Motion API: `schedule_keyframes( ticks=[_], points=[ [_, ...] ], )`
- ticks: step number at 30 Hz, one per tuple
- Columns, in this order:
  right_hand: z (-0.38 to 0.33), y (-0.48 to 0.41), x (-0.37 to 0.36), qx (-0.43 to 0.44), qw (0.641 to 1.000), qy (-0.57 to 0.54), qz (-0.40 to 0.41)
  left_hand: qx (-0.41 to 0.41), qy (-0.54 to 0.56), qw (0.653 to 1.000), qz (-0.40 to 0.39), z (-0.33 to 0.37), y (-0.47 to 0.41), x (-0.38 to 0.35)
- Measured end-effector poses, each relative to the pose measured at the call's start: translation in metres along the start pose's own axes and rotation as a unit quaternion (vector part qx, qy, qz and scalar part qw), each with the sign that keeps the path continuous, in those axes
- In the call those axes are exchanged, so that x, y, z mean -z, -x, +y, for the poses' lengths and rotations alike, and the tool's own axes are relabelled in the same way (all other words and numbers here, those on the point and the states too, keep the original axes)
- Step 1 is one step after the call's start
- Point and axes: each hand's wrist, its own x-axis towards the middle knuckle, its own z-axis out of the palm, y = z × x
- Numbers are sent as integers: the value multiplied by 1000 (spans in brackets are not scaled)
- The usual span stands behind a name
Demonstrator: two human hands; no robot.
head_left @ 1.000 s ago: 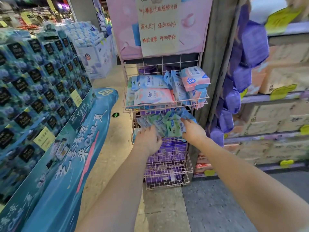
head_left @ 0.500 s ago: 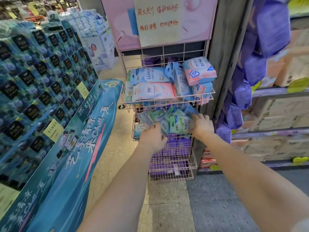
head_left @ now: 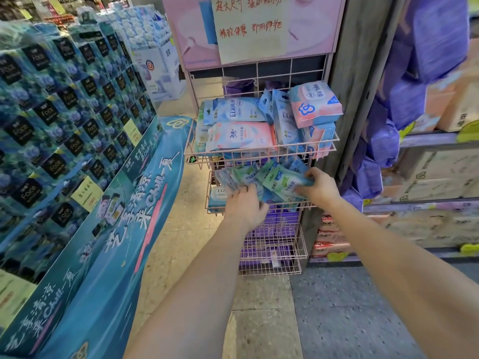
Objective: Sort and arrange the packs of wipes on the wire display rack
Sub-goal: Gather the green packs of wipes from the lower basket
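Note:
A pink wire display rack [head_left: 261,149] stands ahead with three basket tiers. The top basket holds blue and pink wipes packs, among them a flat pink pack [head_left: 241,137] and a pink-and-blue pack [head_left: 313,104] perched at the right. The middle basket holds a row of small green-and-blue wipes packs [head_left: 259,174]. My left hand [head_left: 245,206] presses against the left end of that row. At the right end, my right hand [head_left: 320,186] grips a green pack [head_left: 283,183]. Purple packs [head_left: 269,229] fill the lowest basket.
A tall blue display of boxed tissue [head_left: 64,125] with a teal banner [head_left: 124,229] walls off the left. A grey pillar [head_left: 355,73] and shelves with purple packs [head_left: 383,143] stand at the right. A pink sign [head_left: 256,27] tops the rack.
The view has drawn closer to the rack. Both hands have reached further into the middle basket, my right hand closing on the green pack at the row's right end.

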Motion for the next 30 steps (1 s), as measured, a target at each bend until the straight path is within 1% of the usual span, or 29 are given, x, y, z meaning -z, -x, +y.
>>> schedule_keyframes(
  ticks=[2, 4, 5, 7, 9, 11, 12, 14, 15, 16, 17, 18, 20, 21, 22, 24, 25, 26, 28, 30],
  points=[
    [-9, 4, 1, -22, 994, -108, -12, -2, 12, 1000, -7, 3, -1, -3],
    [-18, 10, 0, -30, 980, -198, -20, 20, 73, 997, -14, 5, -1, -7],
    [-23, 13, -1, -33, 971, -235, -34, 37, 113, 993, -17, 7, -1, -8],
    [-32, 20, -5, -38, 960, -264, -82, 61, 191, 980, -20, 10, -2, -8],
    [-38, 27, -13, -47, 952, -272, -134, 88, 295, 952, -5, 11, -3, -7],
    [-42, 32, -23, -52, 940, -287, -176, 132, 408, 903, 10, 6, -7, -7],
    [-43, 33, -27, -50, 938, -284, -193, 148, 446, 883, 11, 1, -9, -8],
    [-44, 35, -34, -57, 931, -285, -222, 162, 481, 862, 0, -14, -12, -11],
    [-44, 35, -36, -65, 927, -292, -226, 163, 496, 853, -8, -20, -10, -10],
    [-43, 34, -38, -72, 928, -297, -213, 165, 512, 843, -14, -25, -8, -10],
    [-43, 32, -39, -76, 935, -298, -179, 168, 526, 834, -15, -28, -5, -7],
    [-41, 29, -39, -74, 948, -285, -125, 175, 534, 827, -16, -31, -2, -5],
    [-36, 19, -40, -56, 974, -217, -10, 186, 540, 821, -18, -39, 0, -6],
    [-34, 13, -41, -44, 985, -163, 27, 189, 540, 820, -17, -41, 1, -6],
    [-30, 8, -42, -27, 994, -91, 46, 193, 540, 819, -16, -42, 3, -6],
    [-25, 2, -47, 3, 998, 45, 33, 200, 534, 822, -13, -44, 3, -5],
    [-23, 0, -50, 12, 996, 88, 20, 202, 531, 823, -13, -44, 4, -4],
    [-21, -1, -53, 14, 993, 118, 14, 203, 531, 823, -10, -45, 4, -4],
    [-18, -2, -57, 5, 986, 165, 31, 208, 533, 820, -5, -46, 4, -5],
    [-21, -4, -54, -20, 978, 202, 43, 217, 531, 819, 3, -47, 5, -5]
  ],
)
